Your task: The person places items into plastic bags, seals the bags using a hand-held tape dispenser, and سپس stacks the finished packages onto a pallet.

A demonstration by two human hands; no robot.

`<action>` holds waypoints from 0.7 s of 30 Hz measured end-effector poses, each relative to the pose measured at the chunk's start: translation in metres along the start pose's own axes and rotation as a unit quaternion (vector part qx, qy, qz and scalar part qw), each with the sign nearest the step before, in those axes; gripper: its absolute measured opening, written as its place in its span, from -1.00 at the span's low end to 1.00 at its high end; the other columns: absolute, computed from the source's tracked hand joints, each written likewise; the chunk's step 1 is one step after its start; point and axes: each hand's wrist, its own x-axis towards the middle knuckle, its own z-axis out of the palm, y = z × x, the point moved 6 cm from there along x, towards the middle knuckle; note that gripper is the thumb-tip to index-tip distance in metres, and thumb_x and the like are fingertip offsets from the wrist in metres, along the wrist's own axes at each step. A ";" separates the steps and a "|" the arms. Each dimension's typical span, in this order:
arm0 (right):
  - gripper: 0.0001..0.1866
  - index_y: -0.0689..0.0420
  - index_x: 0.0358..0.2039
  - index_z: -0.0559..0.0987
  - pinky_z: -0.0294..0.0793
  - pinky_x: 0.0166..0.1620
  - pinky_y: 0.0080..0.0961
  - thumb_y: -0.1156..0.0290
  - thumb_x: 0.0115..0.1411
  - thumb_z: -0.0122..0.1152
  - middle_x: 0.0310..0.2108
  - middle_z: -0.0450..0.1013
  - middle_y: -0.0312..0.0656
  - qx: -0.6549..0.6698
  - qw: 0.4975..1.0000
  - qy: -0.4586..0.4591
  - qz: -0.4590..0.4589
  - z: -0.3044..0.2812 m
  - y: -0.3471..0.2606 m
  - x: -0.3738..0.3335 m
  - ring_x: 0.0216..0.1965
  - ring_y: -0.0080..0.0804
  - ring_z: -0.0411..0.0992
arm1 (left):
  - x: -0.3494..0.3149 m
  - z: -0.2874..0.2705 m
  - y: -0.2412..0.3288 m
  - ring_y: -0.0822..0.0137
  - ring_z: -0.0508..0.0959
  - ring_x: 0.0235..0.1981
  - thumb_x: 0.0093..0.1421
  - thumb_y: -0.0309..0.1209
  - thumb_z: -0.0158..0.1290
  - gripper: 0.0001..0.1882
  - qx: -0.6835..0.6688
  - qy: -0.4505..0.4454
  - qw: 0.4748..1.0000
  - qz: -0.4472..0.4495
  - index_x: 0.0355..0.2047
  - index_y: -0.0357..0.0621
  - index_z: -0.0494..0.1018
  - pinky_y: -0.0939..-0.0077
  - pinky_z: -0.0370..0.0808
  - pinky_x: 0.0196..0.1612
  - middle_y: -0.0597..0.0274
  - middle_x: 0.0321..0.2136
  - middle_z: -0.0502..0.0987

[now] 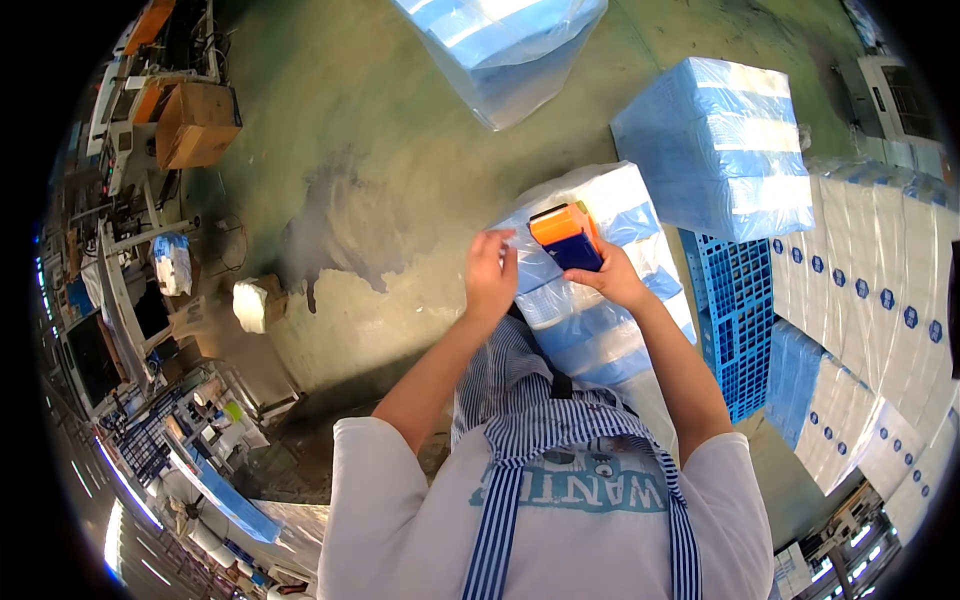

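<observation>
A small boxy thing [568, 235], bright orange at its far end and dark blue at its near end, is sitting in the right hand [622, 278], whose thumb and fingers are gripping its right side. It is tilting a bit over a stack of white and blue packs [585, 325] wrapped in shiny plastic, while the left hand [490, 272] is hanging just left of it, with loosely bent fingers leaving a gap at the thumb. Farther right, a blue pallet [735, 325] is lying near a big blue wrapped stack [720, 150].
</observation>
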 end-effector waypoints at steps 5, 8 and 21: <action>-0.52 0.23 -0.17 0.51 0.41 -0.11 -0.54 0.30 -0.08 0.47 -0.28 0.51 -0.22 0.036 0.999 -0.013 0.013 0.005 -0.004 0.007 -0.25 -0.50 0.44 | 0.097 -0.006 0.018 0.38 0.49 -0.15 0.18 -0.32 0.13 -0.65 -0.243 -0.176 0.944 -0.134 -0.07 -0.21 0.46 0.51 0.44 -0.11 0.15 -0.14 0.50; -0.52 0.23 -0.18 0.52 0.40 -0.12 -0.55 0.28 -0.08 0.47 -0.28 0.51 -0.21 -0.006 1.000 -0.004 0.017 0.004 -0.008 0.009 -0.25 -0.50 0.44 | 0.110 0.014 0.025 0.45 0.51 -0.24 0.16 -0.33 0.15 -0.71 -0.268 -0.319 0.896 -0.151 -0.16 -0.24 0.51 0.57 0.45 -0.15 0.21 -0.24 0.55; -0.55 0.30 -0.35 0.49 0.41 -0.45 -0.62 0.18 -0.05 0.41 -0.59 0.49 -0.21 -0.066 0.958 0.108 0.257 -0.034 -0.034 -0.053 -0.55 -0.54 0.46 | 0.213 0.073 -0.018 0.46 0.54 -0.42 0.13 -0.28 0.13 -0.79 -0.046 -0.170 0.966 -0.191 -0.33 -0.15 0.57 0.52 0.46 -0.28 0.27 -0.44 0.58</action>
